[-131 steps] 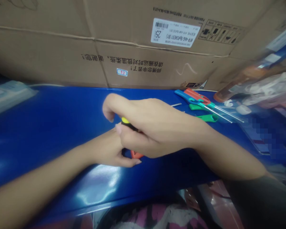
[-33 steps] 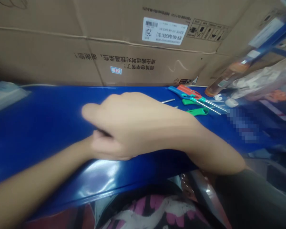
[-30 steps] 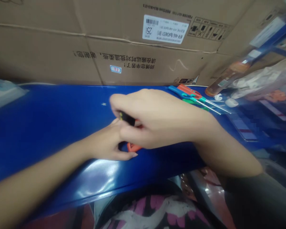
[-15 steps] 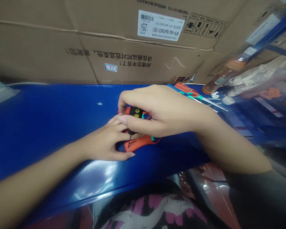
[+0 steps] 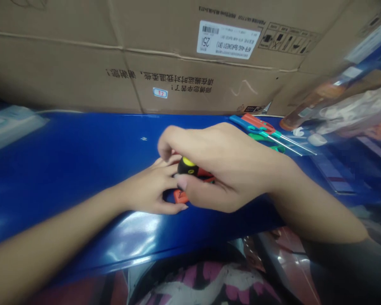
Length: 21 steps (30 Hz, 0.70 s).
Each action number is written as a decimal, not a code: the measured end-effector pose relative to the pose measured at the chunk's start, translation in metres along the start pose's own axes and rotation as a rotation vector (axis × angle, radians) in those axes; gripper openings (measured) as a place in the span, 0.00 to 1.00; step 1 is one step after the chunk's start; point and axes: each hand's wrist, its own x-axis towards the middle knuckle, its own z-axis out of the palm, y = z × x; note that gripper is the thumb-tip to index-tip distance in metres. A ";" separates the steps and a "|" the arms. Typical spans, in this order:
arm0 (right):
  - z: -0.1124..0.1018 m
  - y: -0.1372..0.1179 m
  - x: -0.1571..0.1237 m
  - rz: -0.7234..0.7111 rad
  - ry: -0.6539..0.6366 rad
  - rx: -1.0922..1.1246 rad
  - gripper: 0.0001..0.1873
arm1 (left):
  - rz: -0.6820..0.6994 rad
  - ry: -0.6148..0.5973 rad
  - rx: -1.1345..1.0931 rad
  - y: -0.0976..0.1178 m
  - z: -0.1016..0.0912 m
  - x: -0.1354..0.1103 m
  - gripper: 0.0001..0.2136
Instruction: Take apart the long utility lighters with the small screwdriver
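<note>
Right hand fingers curled tight round screwdriver handle | left hand fingers pinch orange plastic piece down near tabletop front edge | piece looks light, stiff, slippery: grip its edges

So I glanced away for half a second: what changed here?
The right hand rolled down over the orange part, hiding most of it and the shaft of the screwdriver; its yellow end now faces the camera. Nothing was let go. The left hand still pins the part to the blue table; the tools behind lie unmoved.
</note>
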 end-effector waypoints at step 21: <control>0.012 0.010 0.001 0.023 0.122 0.019 0.10 | -0.051 0.067 0.057 -0.002 0.004 -0.001 0.13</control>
